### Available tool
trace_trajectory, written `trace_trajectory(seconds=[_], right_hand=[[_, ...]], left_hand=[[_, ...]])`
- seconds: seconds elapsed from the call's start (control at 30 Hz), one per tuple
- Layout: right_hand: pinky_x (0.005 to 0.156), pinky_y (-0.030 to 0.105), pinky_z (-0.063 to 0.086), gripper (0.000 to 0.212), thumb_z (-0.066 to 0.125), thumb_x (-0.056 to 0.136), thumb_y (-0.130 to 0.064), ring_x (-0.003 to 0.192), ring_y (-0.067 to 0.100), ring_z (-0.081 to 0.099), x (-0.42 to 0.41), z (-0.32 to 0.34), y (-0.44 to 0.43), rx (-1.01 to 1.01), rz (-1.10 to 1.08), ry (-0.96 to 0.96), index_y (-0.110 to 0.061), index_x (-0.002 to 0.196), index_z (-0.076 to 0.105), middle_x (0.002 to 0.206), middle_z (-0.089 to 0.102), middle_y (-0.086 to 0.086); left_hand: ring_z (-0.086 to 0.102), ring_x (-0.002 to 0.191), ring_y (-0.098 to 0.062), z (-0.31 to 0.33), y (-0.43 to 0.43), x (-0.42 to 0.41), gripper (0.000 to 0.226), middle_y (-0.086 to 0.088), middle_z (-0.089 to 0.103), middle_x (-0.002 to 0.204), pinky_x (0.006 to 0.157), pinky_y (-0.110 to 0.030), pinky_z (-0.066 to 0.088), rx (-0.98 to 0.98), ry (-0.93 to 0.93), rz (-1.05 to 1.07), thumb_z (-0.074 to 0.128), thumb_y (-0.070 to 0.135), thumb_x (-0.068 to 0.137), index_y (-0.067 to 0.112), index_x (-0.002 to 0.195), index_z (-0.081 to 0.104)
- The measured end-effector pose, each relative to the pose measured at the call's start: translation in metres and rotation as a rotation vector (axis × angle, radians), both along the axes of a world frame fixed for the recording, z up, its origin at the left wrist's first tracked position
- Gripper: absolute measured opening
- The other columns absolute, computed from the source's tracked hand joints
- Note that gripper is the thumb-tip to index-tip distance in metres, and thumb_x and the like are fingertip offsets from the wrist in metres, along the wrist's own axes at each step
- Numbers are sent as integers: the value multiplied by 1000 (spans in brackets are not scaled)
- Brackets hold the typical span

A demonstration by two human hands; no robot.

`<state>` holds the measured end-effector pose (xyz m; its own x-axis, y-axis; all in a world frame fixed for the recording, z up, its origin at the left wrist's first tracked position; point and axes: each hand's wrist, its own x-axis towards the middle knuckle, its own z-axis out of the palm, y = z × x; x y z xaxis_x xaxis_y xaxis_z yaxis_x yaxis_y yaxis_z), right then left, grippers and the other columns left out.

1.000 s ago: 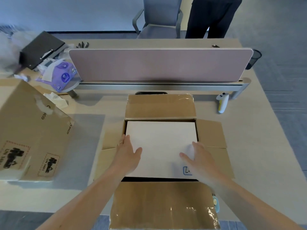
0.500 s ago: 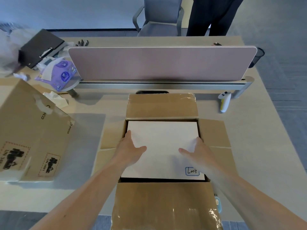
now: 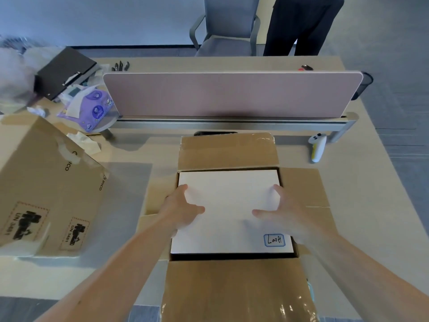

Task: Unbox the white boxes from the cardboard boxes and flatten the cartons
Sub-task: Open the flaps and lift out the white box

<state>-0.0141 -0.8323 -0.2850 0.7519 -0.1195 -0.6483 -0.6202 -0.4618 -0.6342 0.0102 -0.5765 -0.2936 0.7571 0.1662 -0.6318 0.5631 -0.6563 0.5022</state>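
- I see a pale beige bench [image 3: 371, 205] filling most of the frame, with a long pink divider panel [image 3: 232, 94] standing across its upper middle.
- An open brown cardboard carton [image 3: 227, 152] sits at centre frame, flaps splayed outward.
- A second brown cardboard carton [image 3: 41, 177] lies tilted at the left edge.
- The flat white box [image 3: 232, 201] sits inside the centre carton.
- The left grip [image 3: 178, 210] clasps the box's left edge, thumb on top; the right grip [image 3: 285, 212] clasps the right edge likewise.
- A small white handheld controller [image 3: 317, 147] lies at the right, below the panel.
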Motion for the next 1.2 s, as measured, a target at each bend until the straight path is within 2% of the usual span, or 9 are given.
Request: trace_trajectory(seconds=[0.1, 0.23, 0.3, 0.4, 0.53, 0.73, 0.83, 1.03, 1.2], right_hand=[[75, 23, 49, 78, 83, 82, -23, 101, 14, 49, -1, 11, -2, 1, -12, -22, -16, 146, 38, 101, 46, -13], [60, 17, 39, 92, 81, 84, -27, 109, 12, 44, -4, 37, -1, 7, -10, -72, -27, 156, 23, 131, 42, -9], [54, 11, 39, 89, 80, 85, -29, 98, 8, 48, -3, 57, 0, -20, 31, -97, -24, 155, 24, 129, 42, -11], [75, 13, 47, 78, 82, 80, -39, 96, 9, 55, 1, 91, -5, -159, 100, -220, -19, 143, 40, 112, 53, -10], [103, 33, 39, 92, 79, 80, -50, 135, 18, 44, 5, 133, -19, -262, 162, -286, -24, 154, 31, 150, 43, -4], [90, 29, 38, 89, 84, 79, -40, 110, 10, 44, 5, 169, -56, -203, 6, -408, -25, 152, 37, 136, 51, -8], [91, 29, 37, 92, 85, 78, -38, 112, 10, 43, 3, 179, -88, -238, -63, -440, -24, 154, 36, 148, 48, -5], [93, 30, 33, 94, 84, 79, -40, 140, 20, 41, -10, 180, -179, -324, -122, -408, -23, 156, 33, 157, 39, -2], [92, 31, 35, 95, 84, 79, -40, 138, 21, 44, -20, 163, -267, -332, -129, -345, -21, 157, 32, 156, 41, -1]], left_hand=[[42, 138, -27, 15, 4, -1, 87, 1, 33, 160, 94, -33, 43, -39, -34, 11, 76, 31, 90, 31, 160, 25], [39, 141, -23, 46, 8, -6, 83, 1, 35, 159, 96, -31, 39, -69, -98, -16, 78, 30, 89, 31, 157, 30], [38, 142, -22, 63, 11, -9, 82, 0, 37, 157, 103, -33, 39, -42, -141, -44, 79, 34, 87, 33, 155, 34], [42, 140, -23, 90, 15, -13, 80, -1, 41, 155, 112, -42, 41, 2, -205, -62, 81, 40, 84, 37, 152, 38], [46, 136, -22, 129, 12, -5, 79, -1, 48, 150, 112, -47, 41, 54, -347, -100, 83, 48, 78, 42, 147, 44], [55, 124, -23, 175, -27, 27, 78, 8, 56, 139, 106, -49, 47, 63, -541, -181, 84, 47, 77, 39, 146, 50], [57, 121, -21, 180, -61, 38, 78, 12, 56, 135, 105, -44, 49, -31, -556, -207, 86, 41, 77, 35, 146, 51], [57, 125, -16, 163, -152, 30, 97, 11, 58, 139, 107, -45, 49, -157, -526, -284, 75, 59, 59, 32, 149, 48], [52, 131, -17, 148, -239, 19, 83, 11, 54, 145, 109, -42, 46, -146, -521, -347, 79, 47, 79, 30, 152, 44]])
